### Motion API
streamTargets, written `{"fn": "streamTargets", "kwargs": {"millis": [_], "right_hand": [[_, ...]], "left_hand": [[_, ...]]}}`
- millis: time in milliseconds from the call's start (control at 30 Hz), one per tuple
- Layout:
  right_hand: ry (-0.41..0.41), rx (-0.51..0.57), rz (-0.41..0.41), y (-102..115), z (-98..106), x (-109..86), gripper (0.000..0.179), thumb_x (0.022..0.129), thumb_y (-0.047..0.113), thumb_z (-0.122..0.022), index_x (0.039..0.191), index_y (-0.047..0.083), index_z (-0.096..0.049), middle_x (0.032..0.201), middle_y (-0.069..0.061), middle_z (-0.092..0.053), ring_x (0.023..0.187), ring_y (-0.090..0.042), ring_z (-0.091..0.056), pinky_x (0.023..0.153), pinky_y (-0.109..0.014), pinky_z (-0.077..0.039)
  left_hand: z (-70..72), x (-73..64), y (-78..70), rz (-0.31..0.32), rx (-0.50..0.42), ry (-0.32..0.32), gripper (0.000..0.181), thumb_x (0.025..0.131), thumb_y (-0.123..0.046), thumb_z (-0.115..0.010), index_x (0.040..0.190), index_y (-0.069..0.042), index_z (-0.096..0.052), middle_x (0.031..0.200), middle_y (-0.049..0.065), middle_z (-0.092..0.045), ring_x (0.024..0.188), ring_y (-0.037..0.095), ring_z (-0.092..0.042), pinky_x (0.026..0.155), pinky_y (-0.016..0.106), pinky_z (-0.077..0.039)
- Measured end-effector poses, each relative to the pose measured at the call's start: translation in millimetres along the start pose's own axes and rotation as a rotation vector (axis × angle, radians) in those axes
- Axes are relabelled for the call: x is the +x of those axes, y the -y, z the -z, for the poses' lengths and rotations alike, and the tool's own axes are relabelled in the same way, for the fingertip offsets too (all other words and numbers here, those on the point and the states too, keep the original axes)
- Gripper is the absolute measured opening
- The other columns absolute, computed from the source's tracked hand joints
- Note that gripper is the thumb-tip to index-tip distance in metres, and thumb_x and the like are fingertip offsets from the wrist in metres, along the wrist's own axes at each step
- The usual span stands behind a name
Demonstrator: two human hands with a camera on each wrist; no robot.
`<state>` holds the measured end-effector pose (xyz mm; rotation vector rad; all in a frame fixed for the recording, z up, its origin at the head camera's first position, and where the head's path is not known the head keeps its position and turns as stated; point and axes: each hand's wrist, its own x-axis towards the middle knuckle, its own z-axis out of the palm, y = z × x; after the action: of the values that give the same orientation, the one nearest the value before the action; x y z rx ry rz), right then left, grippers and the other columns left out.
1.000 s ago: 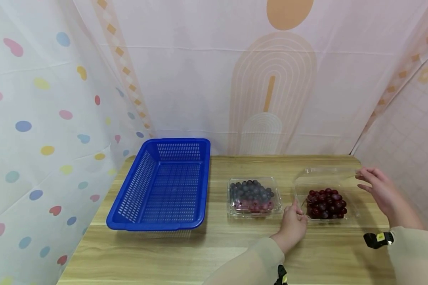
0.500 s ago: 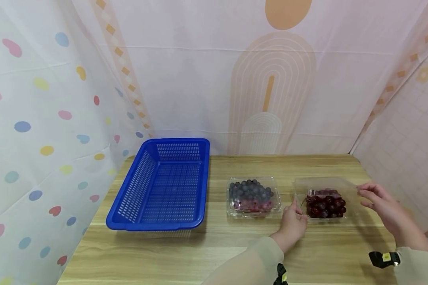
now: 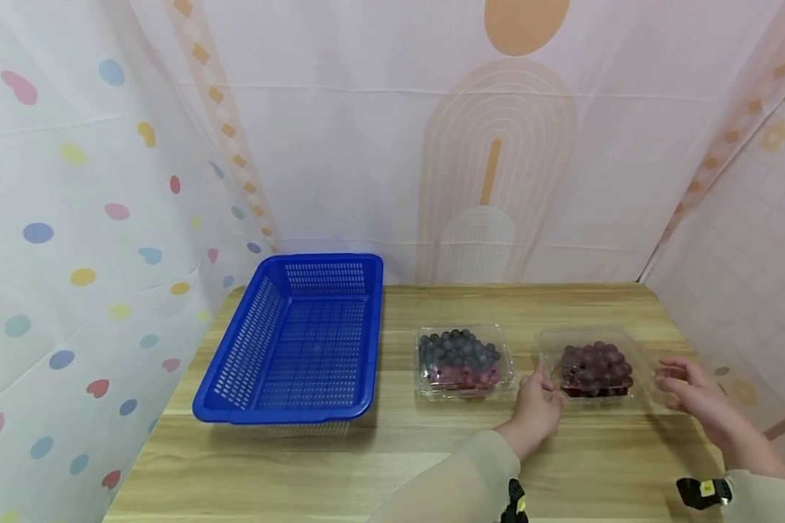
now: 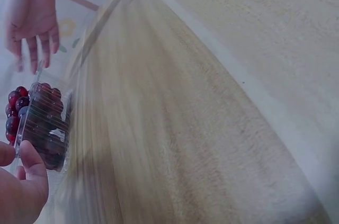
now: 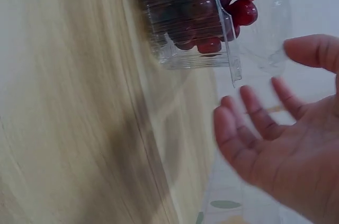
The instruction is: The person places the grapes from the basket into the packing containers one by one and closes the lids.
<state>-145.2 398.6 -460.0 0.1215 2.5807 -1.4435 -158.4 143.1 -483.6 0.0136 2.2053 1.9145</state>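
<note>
A clear plastic clamshell box (image 5: 180, 62) of dark red grapes (image 3: 595, 369) sits at the table's right. Its hinged lid (image 5: 273, 20) hangs low over the fruit, still apart from the base's rim in the right wrist view. My left hand (image 3: 535, 412) pinches the rim at the near left corner between thumb (image 4: 33, 164) and finger. Over at the right side is my right hand (image 3: 696, 396), fingers loosely spread, thumb tip at the lid's edge. Left of this box stands a second clear box (image 3: 466, 388), its lid down over dark and reddish grapes (image 3: 459, 352).
A blue perforated plastic basket (image 3: 286, 415) stands on the left of the wooden table (image 3: 432, 479). Patterned curtains (image 3: 360, 145) hang close behind the table and along both sides. Both wrists wear black straps (image 3: 705, 492).
The lid has swung down over the red grapes. My right hand has lowered with it and its fingers have loosened. The left hand stays at the box's corner.
</note>
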Motion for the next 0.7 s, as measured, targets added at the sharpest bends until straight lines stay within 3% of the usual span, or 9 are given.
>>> {"fn": "streamTargets", "kwargs": {"millis": [100, 167, 267, 367, 467, 700], "right_hand": [[0.091, -0.047, -0.126, 3.1, 2.2, 1.5, 0.064, 0.103, 0.029, -0.032, 0.137, -0.02, -0.009, 0.128, -0.036, -0.036, 0.088, 0.008, -0.048, 0.074, -0.028, -0.049], [0.139, -0.065, -0.182, 4.5, 3.2, 2.4, 0.066, 0.103, 0.032, -0.027, 0.137, -0.022, -0.009, 0.133, -0.043, -0.026, 0.092, -0.001, -0.052, 0.077, -0.03, -0.049], [0.169, -0.066, -0.234, 5.7, 4.2, 3.1, 0.062, 0.102, 0.031, -0.028, 0.134, -0.022, -0.023, 0.124, -0.035, -0.046, 0.095, -0.012, -0.056, 0.079, -0.034, -0.05], [0.199, -0.05, -0.266, 5.8, 5.2, 3.2, 0.059, 0.102, 0.033, -0.031, 0.129, -0.018, -0.039, 0.111, -0.015, -0.062, 0.091, -0.01, -0.057, 0.078, -0.034, -0.049], [0.216, -0.02, -0.289, 4.9, 5.9, 4.0, 0.057, 0.101, 0.036, -0.032, 0.123, -0.014, -0.05, 0.103, 0.0, -0.065, 0.087, -0.005, -0.058, 0.077, -0.032, -0.049], [0.215, 0.059, -0.312, 2.1, 7.3, 6.5, 0.044, 0.101, 0.033, -0.033, 0.107, 0.0, -0.062, 0.09, 0.009, -0.063, 0.081, -0.003, -0.06, 0.075, -0.031, -0.049]], "left_hand": [[0.0, 1.4, 0.9, -0.002, 0.022, -0.009, 0.062, 0.087, 0.004, -0.059, 0.144, -0.004, -0.037, 0.088, -0.003, -0.041, 0.053, 0.003, -0.036, 0.052, 0.017, -0.035], [0.1, 2.0, 1.2, 0.005, 0.015, -0.006, 0.062, 0.087, 0.004, -0.058, 0.144, -0.004, -0.037, 0.087, -0.004, -0.04, 0.054, 0.003, -0.036, 0.052, 0.017, -0.035], [0.3, 2.4, 1.2, 0.008, 0.005, -0.001, 0.061, 0.087, 0.005, -0.057, 0.144, -0.003, -0.037, 0.086, -0.004, -0.04, 0.053, 0.003, -0.037, 0.049, 0.017, -0.034], [0.7, 2.4, 0.6, 0.014, -0.017, 0.001, 0.06, 0.088, 0.006, -0.056, 0.144, -0.003, -0.037, 0.086, -0.005, -0.04, 0.053, 0.003, -0.037, 0.046, 0.018, -0.034], [1.0, 2.4, 0.1, 0.011, -0.021, 0.005, 0.06, 0.088, 0.007, -0.055, 0.144, -0.003, -0.037, 0.086, -0.005, -0.04, 0.053, 0.003, -0.037, 0.045, 0.018, -0.033], [0.8, 3.5, 1.2, -0.007, -0.004, 0.006, 0.059, 0.087, 0.007, -0.055, 0.143, -0.001, -0.038, 0.088, -0.005, -0.04, 0.051, 0.003, -0.036, 0.046, 0.017, -0.034]]}}
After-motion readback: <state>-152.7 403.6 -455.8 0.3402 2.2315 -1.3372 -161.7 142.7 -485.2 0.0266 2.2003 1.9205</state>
